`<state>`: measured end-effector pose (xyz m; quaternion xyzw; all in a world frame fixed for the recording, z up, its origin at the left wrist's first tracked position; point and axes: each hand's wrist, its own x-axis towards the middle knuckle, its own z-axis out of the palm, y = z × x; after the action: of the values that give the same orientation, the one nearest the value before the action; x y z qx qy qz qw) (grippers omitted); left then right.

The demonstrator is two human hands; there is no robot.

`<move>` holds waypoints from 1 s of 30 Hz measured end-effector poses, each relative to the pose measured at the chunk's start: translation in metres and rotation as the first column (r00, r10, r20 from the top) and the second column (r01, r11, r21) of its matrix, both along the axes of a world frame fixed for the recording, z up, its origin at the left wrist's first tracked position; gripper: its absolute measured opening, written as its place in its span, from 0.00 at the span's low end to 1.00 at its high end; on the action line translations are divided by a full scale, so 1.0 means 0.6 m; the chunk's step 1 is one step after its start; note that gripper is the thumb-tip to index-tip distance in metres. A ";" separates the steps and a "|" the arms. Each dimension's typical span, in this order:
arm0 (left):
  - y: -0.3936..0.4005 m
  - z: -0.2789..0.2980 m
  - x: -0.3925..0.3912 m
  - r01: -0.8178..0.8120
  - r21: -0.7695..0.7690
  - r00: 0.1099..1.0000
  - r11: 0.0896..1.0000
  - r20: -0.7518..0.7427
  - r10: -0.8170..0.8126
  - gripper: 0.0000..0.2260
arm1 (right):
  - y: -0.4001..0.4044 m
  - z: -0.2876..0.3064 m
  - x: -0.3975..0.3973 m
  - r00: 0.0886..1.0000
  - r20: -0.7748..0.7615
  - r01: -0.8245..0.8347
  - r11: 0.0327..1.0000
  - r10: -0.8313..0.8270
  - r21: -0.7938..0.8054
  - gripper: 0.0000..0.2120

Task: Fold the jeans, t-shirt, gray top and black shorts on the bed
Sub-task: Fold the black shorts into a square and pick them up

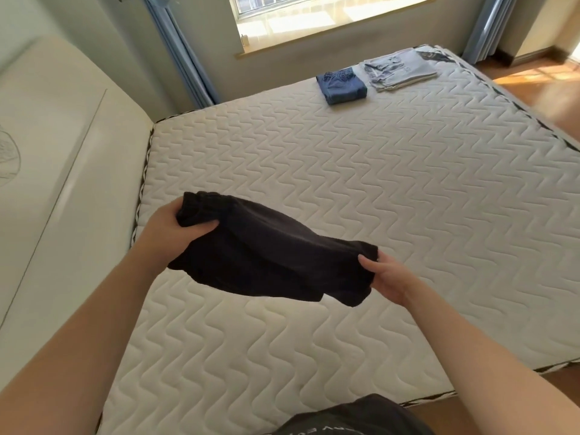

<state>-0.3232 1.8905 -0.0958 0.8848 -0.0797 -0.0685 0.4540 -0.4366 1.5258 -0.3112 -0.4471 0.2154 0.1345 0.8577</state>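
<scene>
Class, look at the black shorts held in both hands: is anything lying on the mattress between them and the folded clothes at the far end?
Nothing visible. The black shorts hang between the left hand and right hand. Only bare mattress lies between them and the folded jeans and pale folded pile.

Black shorts (270, 255) held above bed (408, 189); jeans (342, 86) folded.

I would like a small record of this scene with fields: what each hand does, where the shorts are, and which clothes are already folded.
left hand: grips the waistband end of the shorts
right hand: holds the other end
shorts: held above the bed, not folded flat
jeans: folded, far side of the bed
light tops: folded beside the jeans
</scene>
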 end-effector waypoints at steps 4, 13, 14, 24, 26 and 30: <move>0.030 -0.072 -0.006 -0.025 -0.038 0.985 0.999 -0.170 0.018 0.16 | -0.062 0.036 -0.013 0.996 0.028 0.085 0.989 -0.082 -0.120 0.29; 0.000 -0.231 -0.057 -0.023 -0.136 0.882 0.990 -0.469 -0.043 0.22 | -0.151 0.087 -0.080 0.994 0.085 0.104 0.741 -0.064 -0.663 0.10; -0.003 -0.250 -0.062 -0.024 -0.135 0.870 0.991 -0.490 -0.046 0.22 | -0.162 0.087 -0.092 0.997 0.069 0.064 0.719 -0.023 -0.692 0.10; -0.003 -0.454 -0.180 -0.137 -0.096 0.739 0.986 -0.673 0.037 0.15 | -0.169 0.026 -0.150 0.913 -0.308 -0.341 0.088 0.269 -0.936 0.13; 0.006 -0.485 -0.207 -0.152 -0.084 0.707 0.985 -0.705 0.048 0.14 | -0.151 0.008 -0.150 0.904 -0.355 -0.364 -0.007 0.240 -0.931 0.12; 0.031 -0.532 -0.254 -0.215 -0.087 0.643 0.973 -0.762 0.073 0.14 | -0.115 -0.013 -0.149 0.906 -0.367 -0.363 -0.057 0.213 -0.930 0.09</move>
<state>-0.4757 1.9092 -0.4149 0.7378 0.1811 -0.3858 0.5235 -0.5257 1.4566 -0.3190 -0.9409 0.1934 0.1467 0.2362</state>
